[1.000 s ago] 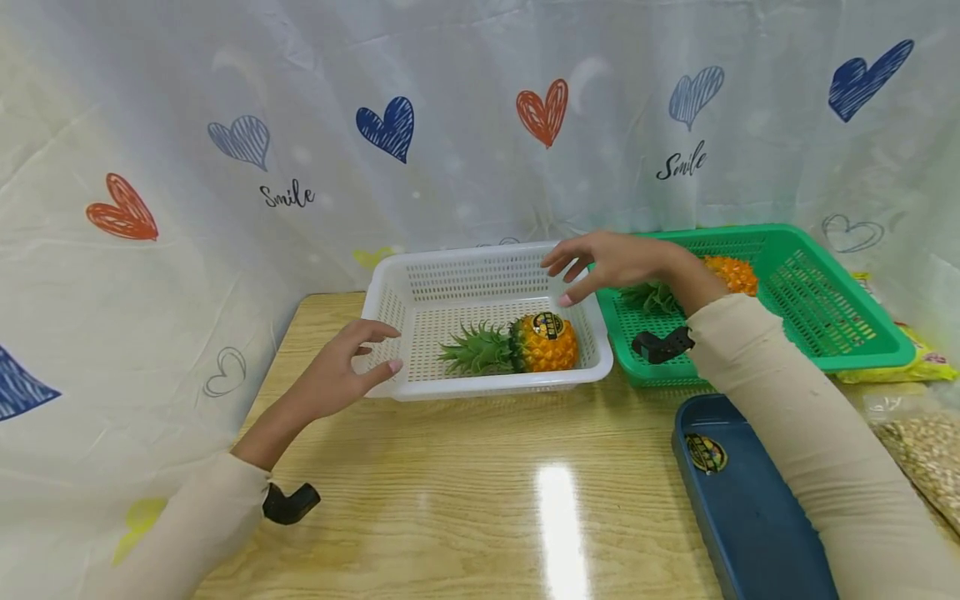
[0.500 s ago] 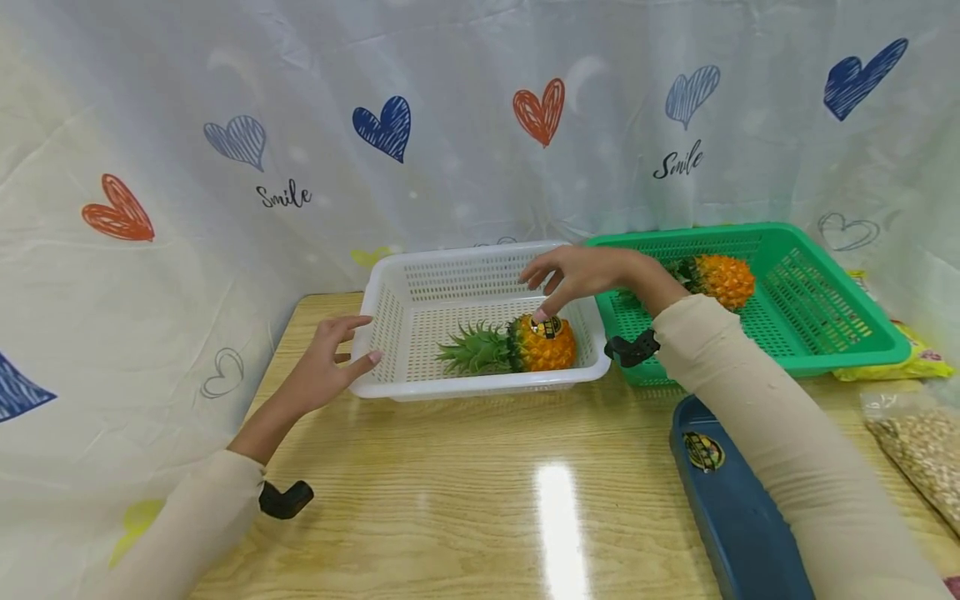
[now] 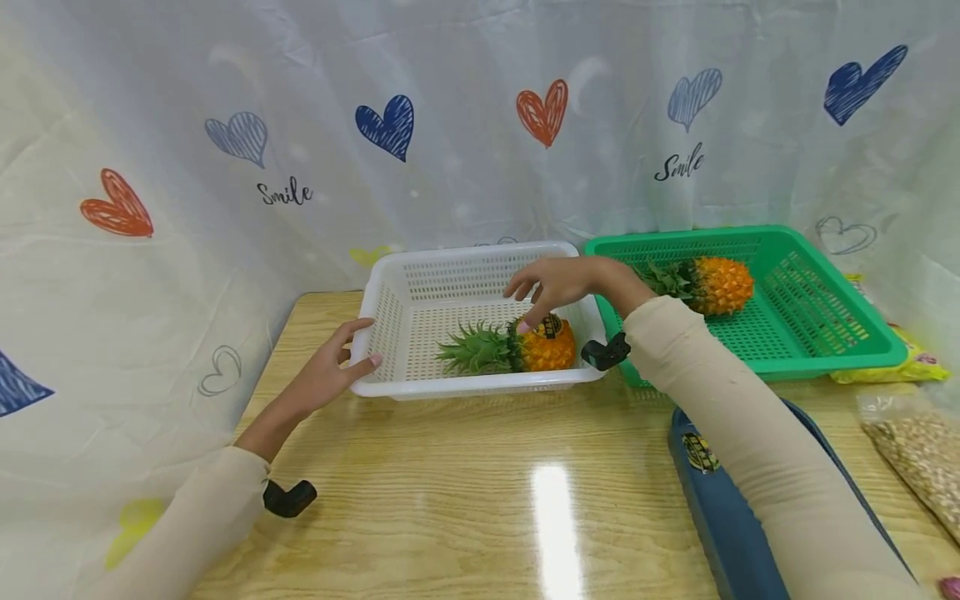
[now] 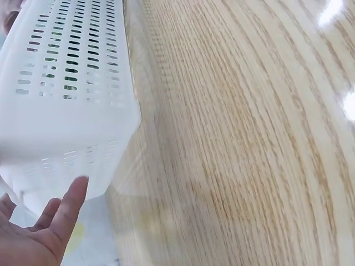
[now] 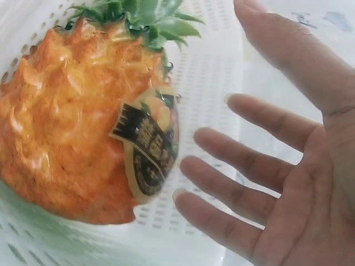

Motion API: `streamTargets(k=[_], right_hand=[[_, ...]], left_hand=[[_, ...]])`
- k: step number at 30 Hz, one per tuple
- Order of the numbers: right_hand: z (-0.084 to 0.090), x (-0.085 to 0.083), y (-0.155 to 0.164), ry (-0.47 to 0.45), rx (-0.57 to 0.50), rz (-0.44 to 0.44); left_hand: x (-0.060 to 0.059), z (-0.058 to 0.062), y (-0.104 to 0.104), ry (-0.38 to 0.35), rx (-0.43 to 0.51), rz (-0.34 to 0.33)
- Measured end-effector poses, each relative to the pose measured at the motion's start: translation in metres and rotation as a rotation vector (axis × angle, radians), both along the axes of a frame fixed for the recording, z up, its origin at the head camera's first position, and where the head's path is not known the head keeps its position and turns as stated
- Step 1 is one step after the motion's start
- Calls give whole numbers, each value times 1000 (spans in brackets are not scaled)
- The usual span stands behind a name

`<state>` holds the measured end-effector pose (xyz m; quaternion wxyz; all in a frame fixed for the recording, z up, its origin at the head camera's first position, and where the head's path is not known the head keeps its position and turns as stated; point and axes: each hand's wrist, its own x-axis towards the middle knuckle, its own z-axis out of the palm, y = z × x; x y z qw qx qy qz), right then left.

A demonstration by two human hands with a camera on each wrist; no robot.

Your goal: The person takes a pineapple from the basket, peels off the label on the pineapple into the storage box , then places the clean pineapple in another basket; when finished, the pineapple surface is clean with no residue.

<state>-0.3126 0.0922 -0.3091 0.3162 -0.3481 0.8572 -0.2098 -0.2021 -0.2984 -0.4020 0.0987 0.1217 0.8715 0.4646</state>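
Observation:
A pineapple (image 3: 551, 352) with green leaves and a black-and-gold sticker (image 5: 151, 145) lies on its side in the white plastic basket (image 3: 480, 384). Over the fruit hovers my right hand (image 3: 561, 282), palm down, thumb and fingers spread; the right wrist view shows a gap between the fingertips and the pineapple. At the basket's left end is my left hand (image 3: 330, 367), fingers extended by the outside wall and rim. Whether those fingertips touch the plastic, I cannot tell. In the left wrist view, the basket's wall stands close above the fingers.
Right of the white basket stands a green basket (image 3: 817, 367) with another pineapple (image 3: 722, 285) in it. A blue tray (image 3: 720, 508) bearing a similar sticker lies in front, partly under the right sleeve. Farther right are a bag of pale grains (image 3: 918, 446) and a yellow packet (image 3: 911, 362).
My right hand has moved left and lower, from the white basket's right end to above the pineapple. The left hand has shifted slightly left; the white basket's left end moved slightly left too.

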Motion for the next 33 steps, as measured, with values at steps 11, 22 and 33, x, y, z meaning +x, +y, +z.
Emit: streamTargets(k=[11, 22, 33], right_hand=[[-16, -5, -8, -43, 138, 0], [-19, -4, -12, -174, 258, -56], [-22, -6, -16, -203, 309, -58]], left_hand=[[1, 0, 3, -56, 86, -2], [2, 3, 5, -71, 94, -6], [3, 3, 5, -84, 112, -3]])
